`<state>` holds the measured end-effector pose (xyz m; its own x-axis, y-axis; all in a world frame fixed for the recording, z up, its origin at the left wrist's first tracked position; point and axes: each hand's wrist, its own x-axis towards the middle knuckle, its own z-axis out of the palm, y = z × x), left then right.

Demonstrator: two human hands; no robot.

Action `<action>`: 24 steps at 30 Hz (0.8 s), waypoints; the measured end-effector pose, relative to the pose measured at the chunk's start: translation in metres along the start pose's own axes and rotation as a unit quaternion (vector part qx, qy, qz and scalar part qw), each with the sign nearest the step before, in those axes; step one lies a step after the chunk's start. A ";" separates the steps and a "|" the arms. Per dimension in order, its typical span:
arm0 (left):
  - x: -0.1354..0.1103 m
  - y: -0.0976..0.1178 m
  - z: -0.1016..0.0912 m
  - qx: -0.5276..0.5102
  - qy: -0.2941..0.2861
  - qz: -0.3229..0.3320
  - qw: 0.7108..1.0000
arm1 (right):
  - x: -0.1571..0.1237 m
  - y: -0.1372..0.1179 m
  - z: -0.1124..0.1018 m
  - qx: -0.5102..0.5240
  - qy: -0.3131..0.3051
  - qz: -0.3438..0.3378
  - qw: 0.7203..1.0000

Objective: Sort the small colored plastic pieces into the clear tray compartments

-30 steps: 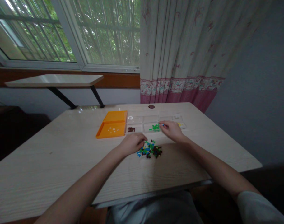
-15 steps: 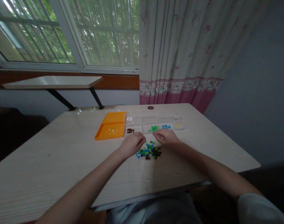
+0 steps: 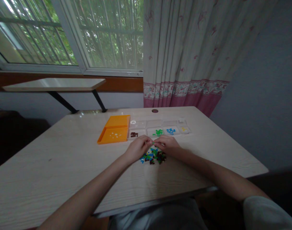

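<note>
A small heap of blue, green and dark pieces (image 3: 153, 156) lies on the wooden table (image 3: 64, 166). My left hand (image 3: 137, 148) and my right hand (image 3: 167, 145) hover just behind the heap, fingertips pinched and nearly meeting over it. What they pinch is too small to make out. Behind them lies a clear compartment tray (image 3: 160, 127) with brown, green, blue and yellow pieces sorted in separate cells.
An orange lid (image 3: 114, 129) with a few white bits lies left of the clear tray. A small dark round hole (image 3: 154, 111) is at the table's far edge. A curtain, a window and a wall shelf stand beyond.
My right hand has drawn back from the clear tray's blue cell to the heap. My left hand has edged right to meet it.
</note>
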<state>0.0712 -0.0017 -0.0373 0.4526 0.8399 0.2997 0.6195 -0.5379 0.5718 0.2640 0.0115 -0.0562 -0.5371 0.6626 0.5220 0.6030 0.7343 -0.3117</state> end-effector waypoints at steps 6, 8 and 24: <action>-0.002 -0.004 -0.007 0.026 -0.029 0.032 0.999 | 0.002 0.006 -0.008 0.026 0.079 -0.009 0.996; -0.003 -0.006 -0.010 0.044 -0.066 0.064 0.995 | 0.002 0.009 -0.013 0.029 0.109 -0.013 0.994; -0.004 -0.007 -0.010 0.124 -0.096 0.081 0.984 | 0.003 0.013 -0.027 0.011 0.172 -0.026 0.985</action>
<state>0.0588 -0.0002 -0.0349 0.6570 0.7246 0.2080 0.6557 -0.6855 0.3165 0.2858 0.0192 -0.0375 -0.3334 0.5369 0.7750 0.5646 0.7720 -0.2919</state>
